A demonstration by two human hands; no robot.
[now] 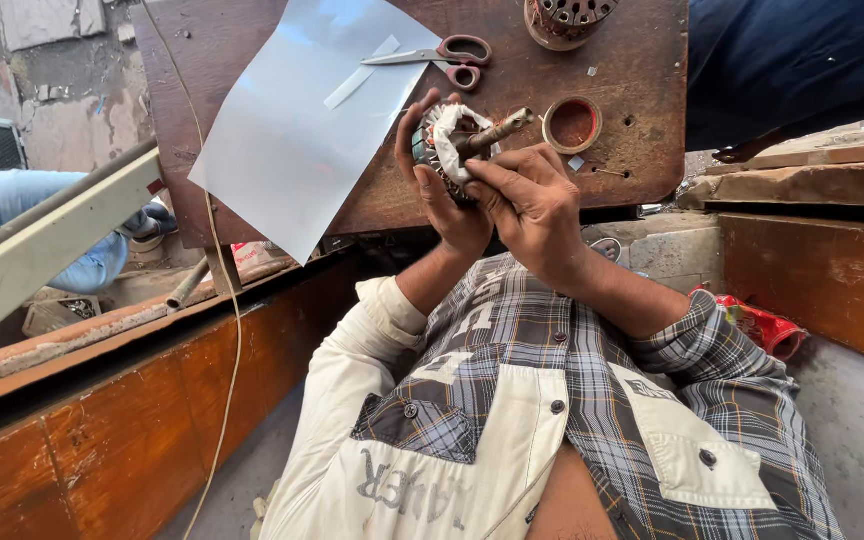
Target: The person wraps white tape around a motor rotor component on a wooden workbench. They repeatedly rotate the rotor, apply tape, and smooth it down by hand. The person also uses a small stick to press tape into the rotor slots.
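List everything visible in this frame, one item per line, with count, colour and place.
motor armature: 1, grey core with white paper wrap and brass-coloured shaft, held over the table edge
scissors: 1, red handles, on the sheet
insulation sheet: 1, pale grey, on the table's left side
paper strip: 1, pale grey, on the sheet
tape roll: 1, tan, on the table right of the hands
second motor core: 1, brown, top table edge
wooden table: 1, dark brown
red wrapper: 1, lower right
left hand: cups the armature
right hand: pinches at the armature's paper
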